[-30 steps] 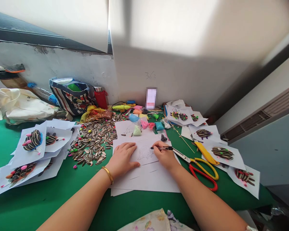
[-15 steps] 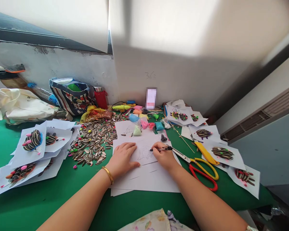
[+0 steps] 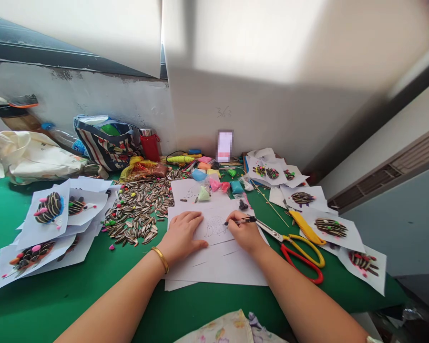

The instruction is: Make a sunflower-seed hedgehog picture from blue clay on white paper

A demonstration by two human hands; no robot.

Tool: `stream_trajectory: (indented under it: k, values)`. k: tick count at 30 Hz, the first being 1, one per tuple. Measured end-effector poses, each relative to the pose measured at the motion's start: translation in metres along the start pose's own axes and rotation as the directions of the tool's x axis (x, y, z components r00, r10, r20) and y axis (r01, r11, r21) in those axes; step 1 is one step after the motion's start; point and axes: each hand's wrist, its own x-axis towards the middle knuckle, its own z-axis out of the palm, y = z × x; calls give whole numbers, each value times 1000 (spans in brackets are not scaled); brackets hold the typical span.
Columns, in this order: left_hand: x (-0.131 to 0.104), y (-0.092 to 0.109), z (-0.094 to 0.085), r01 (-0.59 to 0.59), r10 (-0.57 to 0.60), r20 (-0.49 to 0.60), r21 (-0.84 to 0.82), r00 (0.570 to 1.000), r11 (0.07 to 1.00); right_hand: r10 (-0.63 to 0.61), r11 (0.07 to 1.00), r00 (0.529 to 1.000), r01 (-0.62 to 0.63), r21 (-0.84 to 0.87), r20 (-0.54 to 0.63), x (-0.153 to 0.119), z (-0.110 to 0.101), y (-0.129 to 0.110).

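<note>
My left hand (image 3: 183, 236) lies flat with its fingers spread on the left part of a white sheet of paper (image 3: 243, 259). Between my hands, a small pen drawing (image 3: 215, 226) of a spiny animal shows on the top sheet. My right hand (image 3: 243, 232) grips a black pen (image 3: 246, 220), its tip at the right edge of the drawing. Red and yellow scissors (image 3: 298, 252) lie just right of my right hand. A black lump of clay (image 3: 242, 205) rests above that hand.
Sunflower seeds (image 3: 139, 207) are heaped on the left. Seed-decorated papers (image 3: 50, 212) lie at far left and on the right (image 3: 331, 227). Behind are bagged clays (image 3: 214, 183), a phone (image 3: 224, 146), a red bottle (image 3: 150, 145), a striped bag (image 3: 105, 143) and a yellow cutter (image 3: 306, 227).
The pen tip and my right hand have shifted very slightly to the right at the drawing's edge. My left hand has stayed in place.
</note>
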Motion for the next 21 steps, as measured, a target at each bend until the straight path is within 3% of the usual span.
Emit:
stream_trajectory:
  k: [21]
  values:
    - [0, -1, 1, -20, 21, -16, 40, 1000, 999, -10, 997, 1000, 10, 73, 7, -1, 0, 0]
